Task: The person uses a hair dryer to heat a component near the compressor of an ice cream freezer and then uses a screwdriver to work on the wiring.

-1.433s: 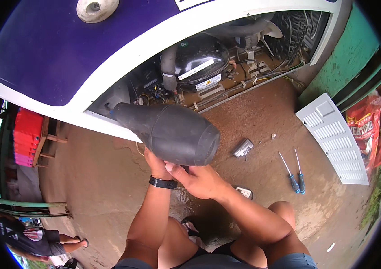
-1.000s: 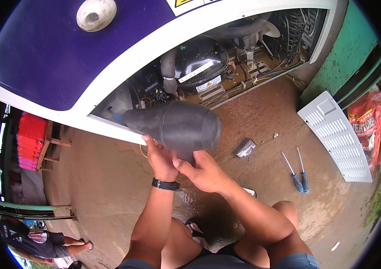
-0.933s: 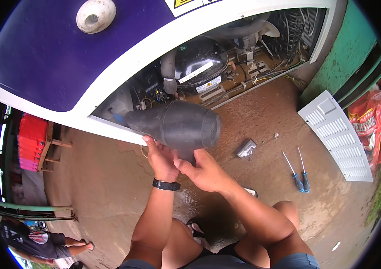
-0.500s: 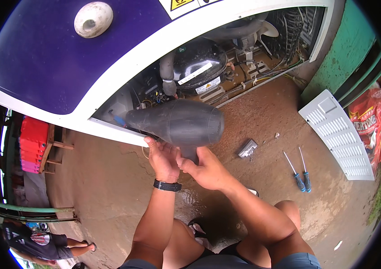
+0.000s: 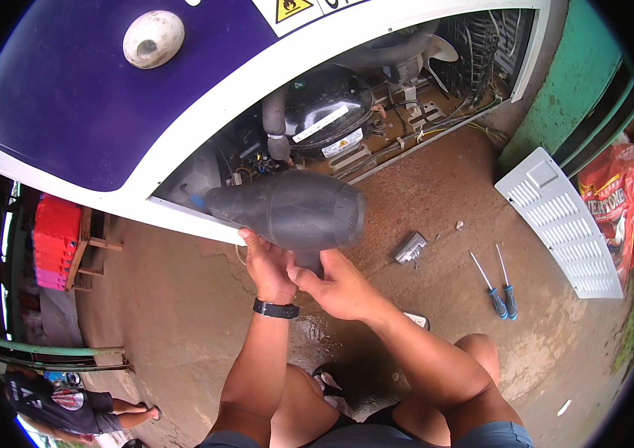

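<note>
My view: the right hand (image 5: 345, 290) wraps the handle (image 5: 308, 260) of the dark-grey, bulbous plastic blower (image 5: 294, 209); whether the half-curled left hand (image 5: 268, 270) grips, I cannot tell. Aiming seems the step; next needs steadiness.

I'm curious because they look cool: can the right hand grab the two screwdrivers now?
Probably not: the right hand is holding the black blower by its handle. Otherwise, the way to the screwdrivers looks free.

Head-worn fisheye view, facing down, near above the hands (image 5: 343, 289)
</note>
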### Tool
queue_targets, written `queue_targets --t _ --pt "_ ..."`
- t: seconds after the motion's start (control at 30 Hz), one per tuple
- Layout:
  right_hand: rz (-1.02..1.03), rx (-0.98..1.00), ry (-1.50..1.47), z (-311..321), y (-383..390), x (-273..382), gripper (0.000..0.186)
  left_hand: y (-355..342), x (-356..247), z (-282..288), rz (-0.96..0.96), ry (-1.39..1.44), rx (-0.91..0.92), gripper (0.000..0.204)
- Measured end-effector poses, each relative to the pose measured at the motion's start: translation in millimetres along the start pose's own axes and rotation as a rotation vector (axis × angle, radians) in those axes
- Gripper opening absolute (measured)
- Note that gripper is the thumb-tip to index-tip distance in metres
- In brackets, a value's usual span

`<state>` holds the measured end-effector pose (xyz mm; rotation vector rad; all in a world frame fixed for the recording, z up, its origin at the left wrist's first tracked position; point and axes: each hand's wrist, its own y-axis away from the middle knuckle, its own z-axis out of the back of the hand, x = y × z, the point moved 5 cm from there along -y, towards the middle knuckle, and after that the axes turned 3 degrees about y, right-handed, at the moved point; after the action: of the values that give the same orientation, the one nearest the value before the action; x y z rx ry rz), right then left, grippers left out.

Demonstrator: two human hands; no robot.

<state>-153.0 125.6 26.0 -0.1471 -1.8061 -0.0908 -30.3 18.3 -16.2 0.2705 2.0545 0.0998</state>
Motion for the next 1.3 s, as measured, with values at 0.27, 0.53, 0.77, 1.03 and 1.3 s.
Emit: queue_targets --t 0.27,0.53,0.77,1.03,1.3 --pt "-0.028 -0.049 -0.011 2.9 3.5 10.1 0.044 18.1 -33.9 6.1 0.125 -0.582 0.079 0.059" --pt "-0.053 -0.098 0.059 50.4 20.4 48.6 0.036 46.9 -171.1 -171.4 -1.056 -2.426 0.84 0.016" --pt "-0.02 -0.132 0.066 68.2 35.6 61.3 0.039 -49.9 -151.8 -147.7 -0.22 -3.025 0.996 0.023" --pt "0.053 -0.094 0.193 84.1 51.2 84.1 0.061 -54.8 -146.2 -157.8 -0.311 -3.071 0.882 0.03" --pt "0.013 -0.133 0.133 105.8 58.0 73.8 0.052 -0.2 -161.4 -149.9 -0.879 -2.721 0.556 0.023"
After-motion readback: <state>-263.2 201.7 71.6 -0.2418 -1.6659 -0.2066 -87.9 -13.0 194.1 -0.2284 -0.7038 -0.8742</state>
